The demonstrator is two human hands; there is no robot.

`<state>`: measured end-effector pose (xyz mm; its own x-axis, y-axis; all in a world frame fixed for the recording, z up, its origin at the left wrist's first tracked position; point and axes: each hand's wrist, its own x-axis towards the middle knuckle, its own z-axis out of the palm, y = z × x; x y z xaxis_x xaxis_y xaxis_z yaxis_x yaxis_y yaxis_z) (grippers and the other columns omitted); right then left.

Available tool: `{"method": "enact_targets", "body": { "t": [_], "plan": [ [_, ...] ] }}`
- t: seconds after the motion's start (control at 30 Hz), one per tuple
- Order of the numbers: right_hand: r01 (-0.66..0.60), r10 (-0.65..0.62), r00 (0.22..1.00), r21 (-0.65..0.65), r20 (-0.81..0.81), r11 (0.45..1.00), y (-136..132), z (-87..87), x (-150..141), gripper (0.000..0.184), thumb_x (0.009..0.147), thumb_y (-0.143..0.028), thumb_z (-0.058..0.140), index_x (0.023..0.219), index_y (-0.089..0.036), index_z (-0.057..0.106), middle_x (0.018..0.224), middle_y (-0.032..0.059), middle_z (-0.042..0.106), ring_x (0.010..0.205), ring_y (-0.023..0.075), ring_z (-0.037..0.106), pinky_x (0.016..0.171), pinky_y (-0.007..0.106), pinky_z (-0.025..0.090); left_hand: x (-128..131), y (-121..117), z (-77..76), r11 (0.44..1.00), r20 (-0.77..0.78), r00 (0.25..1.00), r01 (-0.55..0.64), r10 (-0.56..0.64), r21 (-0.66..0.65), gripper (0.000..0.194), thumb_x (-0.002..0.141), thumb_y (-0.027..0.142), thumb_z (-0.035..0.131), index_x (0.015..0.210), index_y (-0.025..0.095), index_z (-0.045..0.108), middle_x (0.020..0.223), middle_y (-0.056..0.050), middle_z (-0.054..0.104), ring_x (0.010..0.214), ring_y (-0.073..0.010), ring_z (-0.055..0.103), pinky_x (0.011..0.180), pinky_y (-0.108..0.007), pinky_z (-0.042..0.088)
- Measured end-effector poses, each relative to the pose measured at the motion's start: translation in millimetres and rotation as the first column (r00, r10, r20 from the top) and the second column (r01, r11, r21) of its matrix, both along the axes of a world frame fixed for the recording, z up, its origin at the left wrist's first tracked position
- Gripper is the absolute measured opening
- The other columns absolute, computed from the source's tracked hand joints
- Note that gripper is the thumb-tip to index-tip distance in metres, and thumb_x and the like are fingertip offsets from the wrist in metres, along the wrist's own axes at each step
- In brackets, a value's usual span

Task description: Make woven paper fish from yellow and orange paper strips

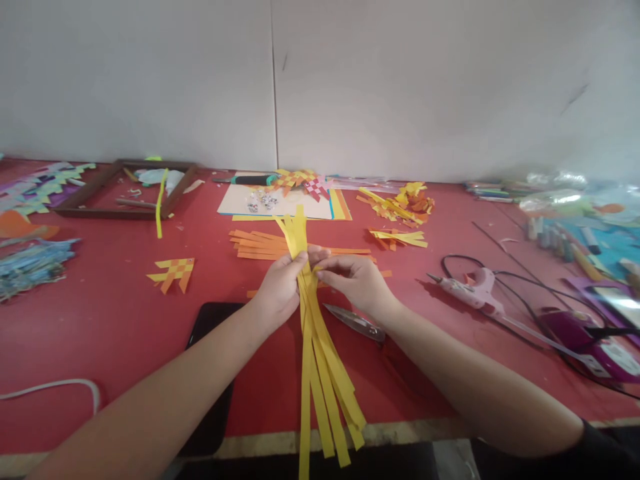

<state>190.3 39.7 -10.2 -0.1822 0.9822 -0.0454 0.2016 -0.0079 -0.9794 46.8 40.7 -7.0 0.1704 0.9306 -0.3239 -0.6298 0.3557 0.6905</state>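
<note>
A bundle of long yellow paper strips (320,360) hangs down from my hands past the table's front edge. My left hand (286,283) is closed round the bundle near its upper end, thumb in front. At the bundle's right side, my right hand (353,277) pinches the edge of a yellow strip between thumb and fingertips. Behind the hands lies a row of orange paper strips (257,245). A pair of scissors (356,323) rests under my right wrist, its handles partly hidden. To the left sits a woven orange and yellow paper fish (176,273).
On the right are a hot glue gun (473,290) with its cable and a purple device (593,340). A black phone (213,373) lies under my left forearm. Farther back are a brown frame (107,212), paper sheets (295,207) and yellow-orange scraps (405,203).
</note>
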Motion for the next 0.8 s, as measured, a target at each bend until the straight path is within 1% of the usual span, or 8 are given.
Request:
{"method": "enact_targets", "body": {
  "t": [0.13,0.27,0.33,0.43,0.53,0.6,0.7,0.8],
  "plan": [
    [0.065,-0.07,0.966,-0.025,-0.247,0.998,2,5.7,0,0.014,0.073,-0.032,0.073,0.078,-0.021,0.064,0.082,-0.001,0.069,0.077,0.0127,0.065,0.08,0.031,0.053,-1,2,3.4,0.991,0.0,0.994,-0.113,0.113,-0.067,0.024,0.095,0.009,0.042,0.085,0.011,0.064,0.086,-0.009,0.072,0.083,-0.0155,0.069,0.086,-0.031,0.052],
    [0.109,-0.136,0.884,-0.086,-0.448,0.99,11,28.1,14,0.028,0.068,-0.037,0.078,0.078,-0.023,0.055,0.071,-0.0042,0.066,0.06,0.0114,0.063,0.06,0.026,0.054,-4,2,2.3,0.982,-0.08,0.986,-0.153,0.145,-0.111,0.021,0.095,0.01,0.041,0.09,0.014,0.061,0.068,0.0,0.06,0.06,-0.0102,0.062,0.068,-0.027,0.055],
    [0.125,-0.148,0.861,-0.079,-0.486,0.989,16,43.4,27,0.028,0.067,-0.034,0.078,0.078,-0.024,0.054,0.065,-0.0064,0.065,0.045,0.008,0.056,0.045,0.021,0.045,-6,2,1.5,0.984,-0.134,0.984,-0.135,0.119,-0.119,0.02,0.094,0.01,0.041,0.092,0.014,0.061,0.068,0.002,0.057,0.05,-0.0069,0.053,0.056,-0.024,0.052],
    [0.078,-0.123,0.783,-0.1,-0.609,0.992,19,60.4,47,0.009,0.079,-0.026,0.066,0.079,-0.022,0.058,0.061,-0.0116,0.061,0.033,-0.0017,0.038,0.037,0.012,0.026,-6,1,0.7,0.988,-0.176,0.983,-0.074,0.05,-0.135,0.018,0.092,0.008,0.044,0.093,0.012,0.062,0.072,0.0,0.057,0.043,-0.0039,0.043,0.041,-0.019,0.04],
    [0.046,-0.115,0.693,-0.115,-0.711,0.992,18,63.2,58,0.018,0.091,-0.021,0.045,0.085,-0.017,0.062,0.056,-0.0155,0.054,0.027,-0.0079,0.017,0.037,0.009,0.015,-6,1,-0.2,0.99,-0.2,0.979,0.009,-0.037,-0.139,0.018,0.091,0.009,0.045,0.094,0.01,0.062,0.072,-0.001,0.056,0.04,-0.0018,0.038,0.036,-0.015,0.031],
    [-0.029,-0.053,0.691,-0.101,-0.721,0.994,18,58.7,56,0.02,0.092,-0.022,0.044,0.085,-0.017,0.062,0.052,-0.0167,0.052,0.024,-0.0079,0.012,0.034,0.007,0.012,-7,1,-0.8,0.99,-0.214,0.974,0.048,-0.076,-0.133,0.018,0.091,0.01,0.045,0.096,0.011,0.062,0.072,-0.001,0.056,0.039,-0.0008,0.034,0.036,-0.014,0.027],
    [-0.179,0.048,0.743,-0.129,-0.668,0.975,17,48.0,41,0.004,0.085,-0.024,0.06,0.084,-0.02,0.06,0.056,-0.0129,0.06,0.026,-0.0031,0.037,0.031,0.006,0.026,-8,0,-1.0,0.989,-0.227,0.967,0.089,-0.115,-0.122,0.016,0.092,0.015,0.047,0.098,0.013,0.061,0.071,0.0,0.055,0.039,-0.0005,0.03,0.035,-0.013,0.024],
    [-0.233,0.066,0.791,-0.199,-0.609,0.952,14,37.1,22,0.017,0.077,-0.025,0.073,0.082,-0.02,0.058,0.065,-0.0038,0.07,0.041,0.0069,0.06,0.037,0.013,0.047,-8,-3,-1.1,0.985,-0.22,0.964,0.128,-0.151,-0.112,0.015,0.092,0.024,0.05,0.098,0.014,0.061,0.071,0.001,0.055,0.04,-0.0018,0.033,0.036,-0.013,0.026]
  ]
}}
